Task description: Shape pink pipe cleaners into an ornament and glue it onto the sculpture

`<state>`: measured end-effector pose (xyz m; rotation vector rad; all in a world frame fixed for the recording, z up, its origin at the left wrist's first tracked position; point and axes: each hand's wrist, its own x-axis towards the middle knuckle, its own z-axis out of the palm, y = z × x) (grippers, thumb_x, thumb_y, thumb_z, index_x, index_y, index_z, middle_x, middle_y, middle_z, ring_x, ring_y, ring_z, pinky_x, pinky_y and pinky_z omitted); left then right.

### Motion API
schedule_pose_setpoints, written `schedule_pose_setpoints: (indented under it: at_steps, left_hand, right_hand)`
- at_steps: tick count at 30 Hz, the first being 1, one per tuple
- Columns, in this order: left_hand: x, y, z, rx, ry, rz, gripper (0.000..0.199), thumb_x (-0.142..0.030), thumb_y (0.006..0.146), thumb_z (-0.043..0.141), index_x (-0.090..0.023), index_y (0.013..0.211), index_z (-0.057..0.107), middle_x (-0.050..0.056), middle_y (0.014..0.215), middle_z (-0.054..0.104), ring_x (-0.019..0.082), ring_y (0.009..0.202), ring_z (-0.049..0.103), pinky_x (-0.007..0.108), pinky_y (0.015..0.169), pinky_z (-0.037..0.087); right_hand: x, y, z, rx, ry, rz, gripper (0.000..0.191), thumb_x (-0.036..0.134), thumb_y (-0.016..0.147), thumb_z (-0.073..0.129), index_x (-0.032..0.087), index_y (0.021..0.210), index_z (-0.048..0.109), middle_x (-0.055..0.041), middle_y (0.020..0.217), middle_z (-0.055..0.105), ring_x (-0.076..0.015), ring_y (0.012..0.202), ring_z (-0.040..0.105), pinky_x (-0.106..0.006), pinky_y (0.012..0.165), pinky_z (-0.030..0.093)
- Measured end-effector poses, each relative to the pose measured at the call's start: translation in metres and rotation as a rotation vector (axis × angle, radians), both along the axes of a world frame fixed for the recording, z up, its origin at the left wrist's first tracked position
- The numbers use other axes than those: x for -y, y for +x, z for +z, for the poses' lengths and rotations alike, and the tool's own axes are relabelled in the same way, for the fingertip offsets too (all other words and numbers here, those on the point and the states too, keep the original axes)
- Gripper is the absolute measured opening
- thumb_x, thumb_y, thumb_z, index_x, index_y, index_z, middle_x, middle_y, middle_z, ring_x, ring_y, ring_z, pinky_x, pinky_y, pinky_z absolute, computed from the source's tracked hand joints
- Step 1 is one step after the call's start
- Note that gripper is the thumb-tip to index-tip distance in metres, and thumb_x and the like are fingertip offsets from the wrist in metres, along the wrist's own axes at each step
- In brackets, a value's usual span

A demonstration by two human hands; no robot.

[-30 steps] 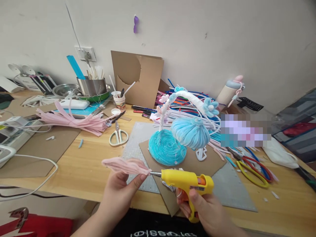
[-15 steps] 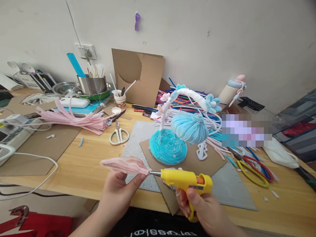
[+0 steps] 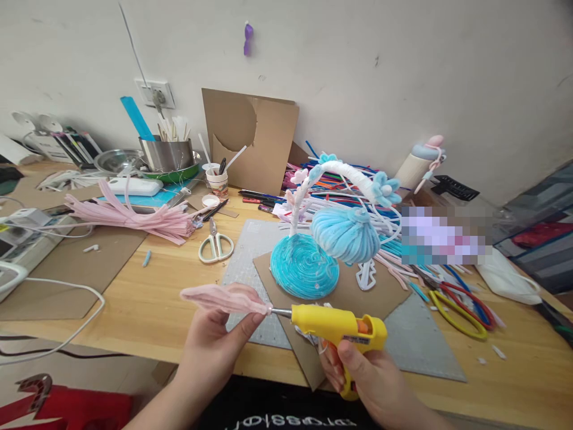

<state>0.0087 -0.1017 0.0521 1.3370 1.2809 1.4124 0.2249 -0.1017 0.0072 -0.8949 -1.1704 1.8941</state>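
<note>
My left hand pinches a fuzzy pink petal-shaped piece, apparently made of pipe cleaners, with its narrow end pointing right. In my right hand is a yellow hot glue gun, gripped by its handle. The gun's metal nozzle is at the narrow end of the pink piece and seems to touch it. Behind my hands stands a lamp-shaped craft: a coiled blue base, a white arched stem with small flowers, and a pleated blue shade hanging from it.
White-handled scissors lie left of the grey cutting mat. A bundle of pink pipe cleaners rests at left, near a power strip and cables. Pliers lie at right. Cardboard leans on the wall.
The nozzle has shifted very slightly left against the tip of the pink piece. Both hands keep nearly the same pose, and everything else stays put.
</note>
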Motion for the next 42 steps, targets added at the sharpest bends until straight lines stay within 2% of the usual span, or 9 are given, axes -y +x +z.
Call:
schedule_pose_setpoints:
  at_steps: [18,22,28,31,33,35,37,40,42]
  left_hand:
    - [0.000,-0.005,-0.004,-0.013,-0.009,-0.014,0.007,-0.020,0.077,0.064,-0.024,0.076,0.070,0.001,0.082,0.063,0.016,0.083,0.057,0.027,0.077,0.043]
    - [-0.001,-0.006,-0.008,0.007,-0.022,-0.011,0.006,-0.020,0.075,0.065,-0.023,0.075,0.071,0.002,0.081,0.063,0.017,0.083,0.057,0.027,0.077,0.042]
    - [-0.004,-0.008,-0.008,0.335,-0.175,0.023,0.006,-0.027,0.065,0.074,-0.022,0.068,0.072,-0.001,0.077,0.064,0.014,0.080,0.055,0.021,0.075,0.042]
    - [-0.003,-0.013,0.000,0.482,-0.226,0.068,0.015,-0.031,0.057,0.079,-0.021,0.064,0.071,-0.002,0.070,0.065,0.011,0.074,0.055,0.017,0.071,0.044]
    - [-0.002,-0.019,0.009,0.510,-0.213,0.129,0.018,-0.031,0.052,0.082,-0.021,0.063,0.071,-0.002,0.068,0.066,0.010,0.071,0.055,0.016,0.069,0.045]
    - [-0.001,-0.027,0.020,0.508,-0.154,0.219,0.019,-0.030,0.050,0.083,-0.022,0.063,0.071,-0.003,0.068,0.068,0.010,0.068,0.057,0.016,0.068,0.047]
    - [-0.002,-0.037,0.033,0.470,-0.038,0.290,0.019,-0.029,0.050,0.083,-0.022,0.063,0.071,-0.003,0.065,0.069,0.010,0.067,0.058,0.016,0.067,0.048]
    - [-0.006,-0.049,0.052,0.468,0.065,0.385,0.022,-0.027,0.046,0.084,-0.021,0.061,0.069,-0.004,0.063,0.069,0.010,0.065,0.059,0.017,0.067,0.049]
    - [-0.010,-0.053,0.063,0.462,0.095,0.415,0.021,-0.024,0.047,0.083,-0.020,0.063,0.069,-0.005,0.063,0.069,0.010,0.064,0.059,0.018,0.067,0.048]
  right_hand:
    - [-0.004,-0.006,0.011,0.092,-0.045,-0.048,0.050,0.064,0.071,0.057,0.016,0.059,0.048,0.0033,0.051,0.042,-0.0076,0.046,0.041,-0.023,0.046,0.034]
    - [-0.003,-0.004,0.010,0.129,-0.102,-0.114,0.048,0.062,0.069,0.061,0.014,0.068,0.054,0.0027,0.055,0.048,-0.0071,0.045,0.043,-0.022,0.046,0.035]
    - [-0.006,-0.007,0.014,0.143,-0.075,-0.083,0.038,0.055,0.075,0.059,0.017,0.078,0.060,0.0005,0.064,0.055,-0.0074,0.045,0.043,-0.022,0.045,0.036]
    - [-0.013,-0.019,0.024,-0.029,-0.177,-0.086,0.030,0.047,0.082,0.053,0.019,0.079,0.063,-0.0021,0.072,0.059,-0.0087,0.048,0.042,-0.022,0.045,0.036]
    - [-0.019,-0.032,0.033,-0.177,-0.320,-0.043,0.016,0.035,0.075,0.061,0.021,0.082,0.066,-0.0033,0.079,0.062,-0.0122,0.056,0.048,-0.024,0.052,0.042]
    - [-0.025,-0.049,0.039,-0.301,-0.443,0.029,0.024,0.019,0.061,0.068,0.023,0.085,0.066,-0.0029,0.089,0.063,-0.0169,0.072,0.055,-0.028,0.065,0.047]
    - [-0.031,-0.070,0.041,-0.367,-0.524,0.112,0.031,0.012,0.060,0.066,0.021,0.090,0.065,-0.0032,0.094,0.062,-0.0175,0.082,0.058,-0.030,0.074,0.047]
    - [-0.040,-0.111,0.034,-0.321,-0.570,0.162,0.028,0.008,0.063,0.061,0.014,0.089,0.062,-0.0050,0.085,0.063,-0.0124,0.075,0.059,-0.025,0.069,0.045]
    - [-0.046,-0.145,0.026,-0.168,-0.615,0.186,0.024,0.005,0.067,0.056,0.014,0.088,0.060,-0.0023,0.077,0.063,-0.0102,0.068,0.060,-0.022,0.062,0.043]
